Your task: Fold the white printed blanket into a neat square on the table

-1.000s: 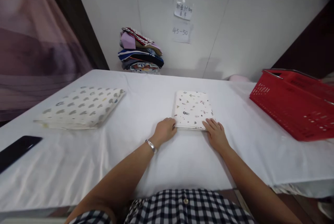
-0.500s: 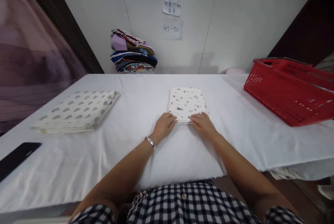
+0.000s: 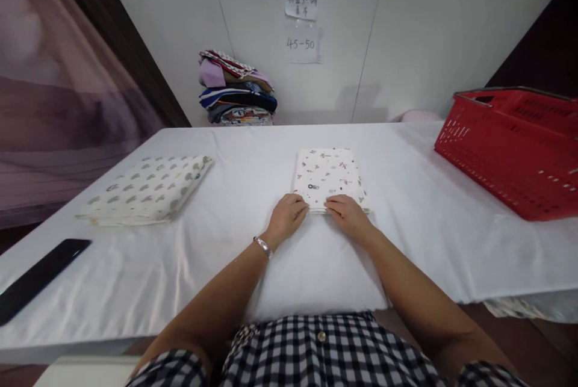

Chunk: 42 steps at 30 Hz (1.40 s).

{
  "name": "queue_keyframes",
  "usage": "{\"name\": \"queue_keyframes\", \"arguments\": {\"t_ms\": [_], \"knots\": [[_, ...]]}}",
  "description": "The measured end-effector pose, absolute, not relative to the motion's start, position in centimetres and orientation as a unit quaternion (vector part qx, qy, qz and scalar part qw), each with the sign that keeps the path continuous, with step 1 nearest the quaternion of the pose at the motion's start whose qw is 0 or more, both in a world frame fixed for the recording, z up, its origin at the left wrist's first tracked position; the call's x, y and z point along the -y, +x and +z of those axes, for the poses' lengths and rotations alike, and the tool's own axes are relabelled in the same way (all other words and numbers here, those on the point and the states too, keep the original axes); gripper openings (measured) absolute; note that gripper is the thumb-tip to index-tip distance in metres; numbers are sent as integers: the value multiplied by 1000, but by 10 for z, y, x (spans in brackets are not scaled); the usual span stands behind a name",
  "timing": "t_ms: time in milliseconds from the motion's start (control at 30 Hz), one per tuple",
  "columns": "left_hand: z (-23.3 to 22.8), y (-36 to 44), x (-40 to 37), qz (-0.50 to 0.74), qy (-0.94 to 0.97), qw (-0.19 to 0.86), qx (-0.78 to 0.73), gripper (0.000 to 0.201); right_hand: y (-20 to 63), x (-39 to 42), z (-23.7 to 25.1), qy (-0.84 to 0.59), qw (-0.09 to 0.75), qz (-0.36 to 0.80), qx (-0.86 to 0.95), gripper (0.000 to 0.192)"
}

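Observation:
A white folded cloth with small scattered prints lies flat on the table in front of me. My left hand grips its near left corner, fingers closed on the edge. At the near edge's right part, my right hand has its fingers pressed together on the fabric. Both hands sit close to each other, and the thumbs are partly hidden. Off to the left lies another folded cloth, cream with rows of grey shapes, which neither hand touches.
The white-covered table holds a black phone at the left and a red basket at the right. A pile of folded fabrics rises behind the table's far edge. Paper signs hang on the wall.
The view has shifted slightly. My right hand has slid a little leftward along the cloth's near edge, uncovering its near right corner; my left hand stays at its corner.

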State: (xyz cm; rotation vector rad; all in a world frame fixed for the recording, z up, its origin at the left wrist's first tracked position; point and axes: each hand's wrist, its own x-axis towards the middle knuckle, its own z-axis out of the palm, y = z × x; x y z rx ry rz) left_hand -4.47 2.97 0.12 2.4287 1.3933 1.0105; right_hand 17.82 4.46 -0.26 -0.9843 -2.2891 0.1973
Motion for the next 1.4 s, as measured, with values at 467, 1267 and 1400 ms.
{"name": "queue_keyframes", "arguments": {"t_ms": [467, 1267, 1400], "knots": [[-2, -43, -37, 329, 812, 72, -476, 23, 176, -48, -5, -402, 326, 89, 851, 25], [1, -22, -30, 238, 841, -39, -484, 21, 174, -48, -6, -389, 330, 65, 858, 23], [1, -18, -32, 256, 838, -14, -482, 21, 174, -47, -5, -385, 320, 67, 863, 24]]}}
